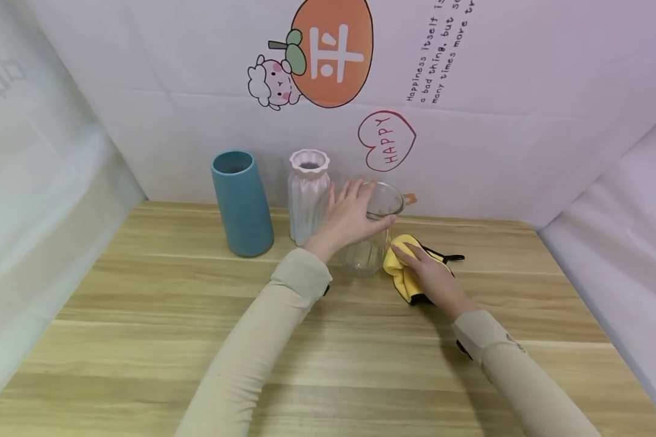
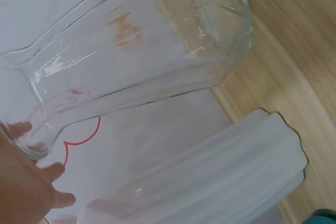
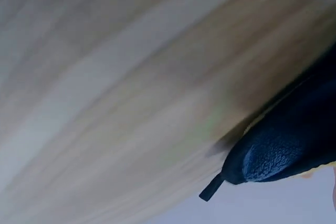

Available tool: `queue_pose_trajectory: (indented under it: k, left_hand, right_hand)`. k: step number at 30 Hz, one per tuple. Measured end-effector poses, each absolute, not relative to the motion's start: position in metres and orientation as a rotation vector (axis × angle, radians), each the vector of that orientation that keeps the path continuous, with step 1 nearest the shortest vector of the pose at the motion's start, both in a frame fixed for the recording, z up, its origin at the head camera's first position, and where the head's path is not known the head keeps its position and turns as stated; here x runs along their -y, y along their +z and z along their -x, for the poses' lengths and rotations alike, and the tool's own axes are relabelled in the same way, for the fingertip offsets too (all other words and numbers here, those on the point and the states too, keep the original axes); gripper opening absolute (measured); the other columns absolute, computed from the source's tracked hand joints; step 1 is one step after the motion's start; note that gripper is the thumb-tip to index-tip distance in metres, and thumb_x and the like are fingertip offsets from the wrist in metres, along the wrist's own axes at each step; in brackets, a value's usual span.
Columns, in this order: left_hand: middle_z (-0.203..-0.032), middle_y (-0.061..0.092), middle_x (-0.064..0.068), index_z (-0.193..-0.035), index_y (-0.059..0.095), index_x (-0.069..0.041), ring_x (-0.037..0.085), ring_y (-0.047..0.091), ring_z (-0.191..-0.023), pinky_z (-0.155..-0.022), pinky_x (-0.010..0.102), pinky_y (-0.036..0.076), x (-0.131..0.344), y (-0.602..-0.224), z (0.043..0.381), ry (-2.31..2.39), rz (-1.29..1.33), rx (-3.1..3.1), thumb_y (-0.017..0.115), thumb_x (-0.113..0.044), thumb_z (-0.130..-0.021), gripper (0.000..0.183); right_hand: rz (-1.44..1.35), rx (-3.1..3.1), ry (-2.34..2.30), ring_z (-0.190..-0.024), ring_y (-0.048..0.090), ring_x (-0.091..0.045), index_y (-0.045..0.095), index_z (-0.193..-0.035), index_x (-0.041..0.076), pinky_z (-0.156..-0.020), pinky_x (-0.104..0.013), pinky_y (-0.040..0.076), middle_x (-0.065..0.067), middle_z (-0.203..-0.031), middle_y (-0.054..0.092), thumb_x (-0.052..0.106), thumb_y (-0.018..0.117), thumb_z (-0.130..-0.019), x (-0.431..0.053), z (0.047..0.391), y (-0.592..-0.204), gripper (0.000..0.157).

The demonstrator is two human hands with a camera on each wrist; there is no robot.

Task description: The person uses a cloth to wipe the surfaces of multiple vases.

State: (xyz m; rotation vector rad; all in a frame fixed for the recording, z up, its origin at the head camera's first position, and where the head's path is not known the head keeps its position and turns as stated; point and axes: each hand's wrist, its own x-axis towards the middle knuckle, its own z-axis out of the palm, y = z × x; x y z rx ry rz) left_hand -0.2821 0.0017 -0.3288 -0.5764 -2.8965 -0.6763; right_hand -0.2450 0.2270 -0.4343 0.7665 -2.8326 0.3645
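Standing on the table between the two hands, the clear glass vase [image 1: 367,258] looks to me the most at risk here, though I can't tell whether it leans a little. The left hand [image 1: 351,220] holds it by the rim, thumb on the near side and forefinger on the far one, while the remaining fingers spread wide off the glass. The right hand [image 1: 434,279] grips a bunched yellow cloth [image 1: 400,280], its edge dark and a black loop [image 1: 455,258] trailing out to the side; the cloth sits low by the vase's wall, and from here I can't tell whether it presses the glass or is just beside it. A hard push from that side, with only the rim held above, could probably skid the base or tip the vase, since bare glass on smooth wood may offer little grip. It would likely go toward the pale ribbed vase [image 1: 308,206] just beside it, and a knock there could chip either one. Those spread fingers reach close to the ribbed vase's upper part too, so a careless swing of the left hand might topple it. Further left the blue vase [image 1: 243,209] stands apart, near the printed white backdrop [image 1: 186,139], and seems safer unless the ribbed one falls its way
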Motion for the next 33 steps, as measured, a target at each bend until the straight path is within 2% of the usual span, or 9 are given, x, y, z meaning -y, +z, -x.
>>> queue_pose_trajectory:
  k: [5,9,12,17,20,29,33]
  left_hand:
    - [-0.153,0.029,0.012,-0.151,0.027,-0.022,0.029,0.024,-0.144,-0.121,0.051,0.005,-0.003,-0.329,0.280,-0.656,0.548,2.900,0.050,-0.065,-0.086,0.081]
    - [-0.153,0.032,0.009,-0.151,0.026,-0.020,0.027,0.025,-0.144,-0.121,0.052,0.005,-0.001,-0.329,0.280,-0.597,0.552,2.909,0.050,-0.064,-0.087,0.081]
    - [-0.154,0.031,0.008,-0.151,0.026,-0.020,0.028,0.023,-0.146,-0.121,0.053,0.003,0.001,-0.328,0.281,-0.598,0.580,2.921,0.051,-0.061,-0.087,0.080]
    - [-0.158,0.025,0.008,-0.153,0.023,-0.020,0.031,0.016,-0.149,-0.121,0.054,0.001,0.004,-0.328,0.282,-0.651,0.638,2.958,0.052,-0.057,-0.089,0.079]
    - [-0.159,0.021,0.008,-0.153,0.020,-0.020,0.031,0.013,-0.150,-0.121,0.054,0.001,0.005,-0.328,0.282,-0.657,0.655,2.976,0.051,-0.057,-0.089,0.080]
    - [-0.159,0.021,0.010,-0.154,0.019,-0.022,0.033,0.017,-0.148,-0.121,0.050,0.011,0.005,-0.328,0.281,-0.643,0.650,2.924,0.051,-0.064,-0.086,0.086]
    - [-0.155,0.023,0.013,-0.152,0.023,-0.023,0.033,0.024,-0.144,-0.120,0.047,0.016,0.003,-0.328,0.279,-0.671,0.604,2.890,0.052,-0.067,-0.085,0.086]
  right_hand:
    - [-0.739,2.769,0.481,-0.101,0.063,-0.047,0.040,-0.146,0.017,-0.079,-0.053,0.054,-0.026,-0.140,0.046,0.006,0.056,-0.094,-0.223,0.248,-0.432,0.055]
    - [-0.746,2.613,0.576,-0.098,0.064,-0.041,0.040,-0.146,0.013,-0.077,-0.050,0.055,-0.026,-0.132,0.052,0.002,0.059,-0.092,-0.215,0.250,-0.427,0.059]
    - [-0.736,2.480,0.654,-0.098,0.063,-0.039,0.042,-0.144,0.010,-0.078,-0.048,0.056,-0.024,-0.129,0.054,-0.001,0.061,-0.089,-0.208,0.252,-0.421,0.059]
    - [-0.693,2.346,0.734,-0.113,0.058,-0.041,0.044,-0.140,0.002,-0.089,-0.052,0.052,-0.026,-0.130,0.053,-0.001,0.062,-0.088,-0.196,0.254,-0.413,0.056]
    - [-0.690,2.329,0.720,-0.110,0.059,-0.043,0.045,-0.139,-0.002,-0.087,-0.052,0.053,-0.029,-0.127,0.055,-0.001,0.063,-0.087,-0.193,0.254,-0.414,0.055]
    - [-0.750,2.415,0.643,-0.099,0.063,-0.044,0.052,-0.134,0.000,-0.080,-0.050,0.055,-0.030,-0.119,0.058,-0.006,0.066,-0.083,-0.204,0.251,-0.431,0.053]
    - [-0.719,2.654,0.507,-0.100,0.063,-0.045,0.049,-0.138,0.005,-0.078,-0.051,0.055,-0.029,-0.127,0.054,0.000,0.062,-0.089,-0.214,0.246,-0.434,0.051]
